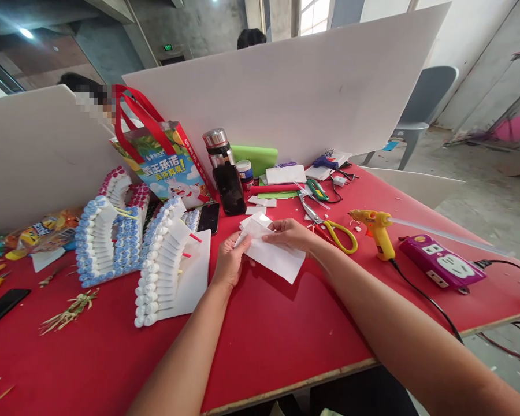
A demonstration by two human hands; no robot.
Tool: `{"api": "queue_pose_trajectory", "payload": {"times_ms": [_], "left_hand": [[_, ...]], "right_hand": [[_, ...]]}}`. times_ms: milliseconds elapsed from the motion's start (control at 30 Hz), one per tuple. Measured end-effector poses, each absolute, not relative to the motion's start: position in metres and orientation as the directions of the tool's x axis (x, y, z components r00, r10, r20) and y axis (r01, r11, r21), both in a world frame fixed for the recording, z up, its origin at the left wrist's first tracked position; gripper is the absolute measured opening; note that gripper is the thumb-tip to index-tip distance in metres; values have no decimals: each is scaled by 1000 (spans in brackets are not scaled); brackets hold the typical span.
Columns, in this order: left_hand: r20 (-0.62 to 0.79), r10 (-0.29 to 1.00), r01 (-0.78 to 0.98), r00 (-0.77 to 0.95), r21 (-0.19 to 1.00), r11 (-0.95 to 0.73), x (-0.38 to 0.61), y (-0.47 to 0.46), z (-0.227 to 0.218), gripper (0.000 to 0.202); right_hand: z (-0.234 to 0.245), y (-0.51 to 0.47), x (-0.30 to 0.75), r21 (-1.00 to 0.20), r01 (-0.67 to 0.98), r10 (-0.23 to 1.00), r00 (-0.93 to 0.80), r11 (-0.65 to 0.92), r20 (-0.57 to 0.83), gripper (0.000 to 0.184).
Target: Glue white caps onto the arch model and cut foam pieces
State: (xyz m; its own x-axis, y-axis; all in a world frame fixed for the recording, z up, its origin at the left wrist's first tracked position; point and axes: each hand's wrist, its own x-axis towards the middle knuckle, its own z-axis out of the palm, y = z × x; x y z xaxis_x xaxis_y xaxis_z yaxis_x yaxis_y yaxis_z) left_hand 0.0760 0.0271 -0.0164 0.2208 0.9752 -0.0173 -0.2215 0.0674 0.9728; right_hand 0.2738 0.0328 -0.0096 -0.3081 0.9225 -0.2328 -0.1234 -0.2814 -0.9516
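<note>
Gripping a thin, matte white sheet point(276, 257) at the center of the frame, a person's left hand point(230, 258) and right hand point(291, 233) meet over a smooth red tabletop point(286, 341). The sheet is flat and straight-edged, one corner angled toward the bottom of the picture; smaller white layers show at its upper end, though whether they are separate pieces cannot be told. Left of center, a fan of pale slats point(167, 277) ends in rounded, bud-like white tips on a flat white board point(199, 277); beyond it stands a similar blue-tipped piece point(96, 242). Small, stiff white rectangles point(260, 201) lie just above the hands, near a metal-topped flask point(215, 138) and a lime-green roll point(255, 157). Right of center are metal scissors with looped yellow handles point(340, 236), a yellow plastic glue gun point(379, 231) with a clear stick and a glossy purple power strip point(442, 263). The left forearm point(186, 341) rises from the lower left, thumb on top of the sheet and fingers curled around its edge. The right forearm point(385, 294) slants in from the lower right corner, the fingers bent inward, pinching the sheet's upper part.
</note>
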Motion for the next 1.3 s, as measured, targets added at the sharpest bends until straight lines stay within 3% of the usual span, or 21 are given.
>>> {"api": "queue_pose_trajectory", "payload": {"times_ms": [267,433,667,933,1200,1300], "left_hand": [[2,953,-283,301,955,87,71,29,-13,20],[9,955,-289,297,954,81,70,28,-12,13],[-24,943,-301,333,945,131,68,27,-10,18],[-123,909,-339,399,901,270,68,26,-3,57],[-124,913,-210,390,953,219,71,25,-10,34],[-89,920,-196,382,965,175,69,26,-12,32]], "right_hand": [[-3,28,272,-896,-319,936,-269,-309,-227,29],[-5,28,271,-895,-378,952,-274,-239,-138,16],[-6,26,267,-917,-345,962,-248,-201,-117,11],[3,22,267,-948,-258,967,-218,-189,-134,12],[5,23,270,-974,-189,970,-228,-125,-80,12],[11,22,276,-984,-150,971,-228,-101,-65,22]]}}
